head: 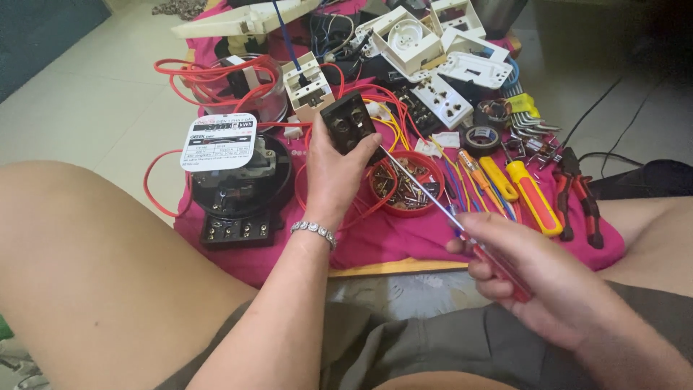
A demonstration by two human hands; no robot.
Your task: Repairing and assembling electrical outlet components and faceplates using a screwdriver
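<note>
over pink cloth (pixel 404 242): left hand (pixel 333 173) grips black socket (pixel 349 124), right hand (pixel 548 278) screwdriver (pixel 462 230); screw bowl (pixel 406 184) between.

Bare arms without sleeves, sparkling silver bracelet (pixel 313 232) on left wrist, olive-grey shorts (pixel 404 347), bare knees

Meter: a round black electric meter (pixel 242 180) with a white faceplate, on the pink cloth (pixel 404 238)
Screws: in a red dish (pixel 406 184)
Tools: yellow-handled screwdriver (pixel 534 198), red pliers (pixel 577 191), black tape roll (pixel 482 137)
Sockets: white socket plates (pixel 440 101) at the back
</note>
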